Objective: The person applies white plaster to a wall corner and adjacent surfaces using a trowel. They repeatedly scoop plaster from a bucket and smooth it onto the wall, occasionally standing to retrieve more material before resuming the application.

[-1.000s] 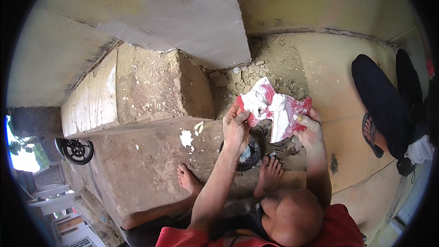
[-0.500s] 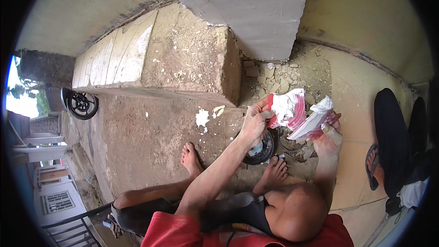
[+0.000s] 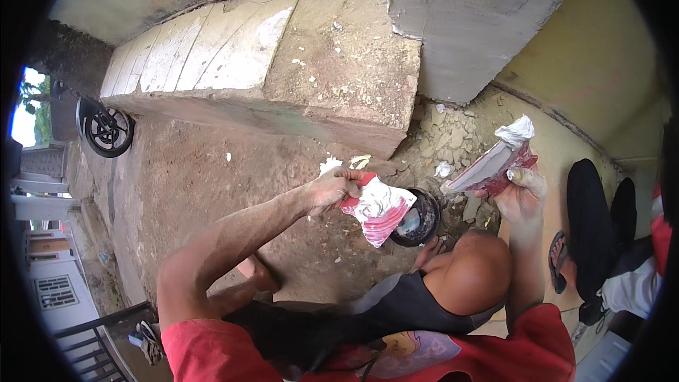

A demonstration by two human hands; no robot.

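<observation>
My left hand (image 3: 337, 192) pinches the corner of a red flat piece (image 3: 378, 213) smeared with thick white paste, held over the edge of a black round container (image 3: 430, 209) with pale bluish material inside. Higher and to the right, my right hand (image 3: 520, 192) grips a second red flat piece (image 3: 486, 170), tilted, with white paste along it and a lump at its upper end. A clear gap separates the two pieces. White smears mark my right thumb.
A raised concrete ledge (image 3: 339, 64) with crumbs runs beneath a grey plastered wall (image 3: 474, 21). Broken chips (image 3: 445, 134) lie in the corner. Another person's dark trousered leg (image 3: 587, 240) and sandaled foot (image 3: 559, 255) are at right. A wheel (image 3: 106, 127) and railing (image 3: 95, 346) are at left.
The two pasted pieces, earlier together, are now apart: my left hand moved left and down, my right hand rose. The view has shifted, showing more of the ledge.
</observation>
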